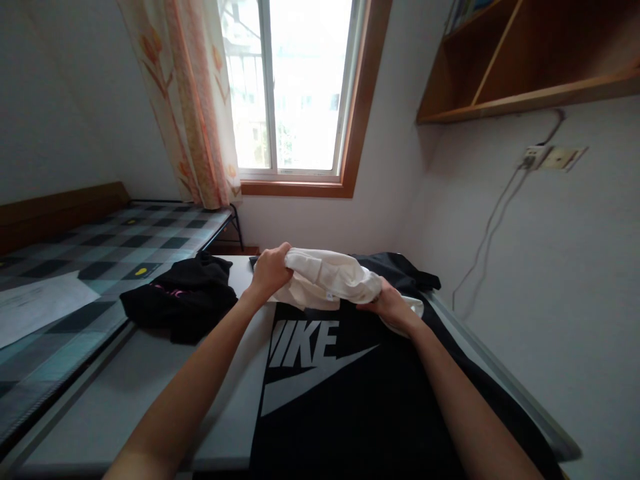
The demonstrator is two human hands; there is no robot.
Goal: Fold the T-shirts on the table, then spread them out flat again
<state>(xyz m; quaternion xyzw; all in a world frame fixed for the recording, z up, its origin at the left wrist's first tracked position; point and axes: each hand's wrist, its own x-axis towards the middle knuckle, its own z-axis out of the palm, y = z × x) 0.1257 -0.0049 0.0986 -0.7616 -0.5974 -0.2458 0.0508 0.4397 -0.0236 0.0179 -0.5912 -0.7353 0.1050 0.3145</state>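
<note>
Both my hands grip a bunched white garment (330, 270), held above the far part of the table. My left hand (271, 270) is closed on its left end. At the right end, the fingers of my right hand (390, 303) are closed round the cloth, partly hidden by its folds. A small tag shows on the garment's lower middle. Beneath it a black garment (350, 407) with grey NIKE lettering and a swoosh lies spread over the right side of the table. Left of my left hand sits a crumpled black garment (185, 293) with pink lettering.
The white table (220, 400) stands beside a bed with a checked mattress (150, 233), where a sheet of paper (45, 303) lies. A curtained window (300, 87) is ahead. On the right are a wooden wall shelf (500, 100) and a socket with hanging cords (537, 157).
</note>
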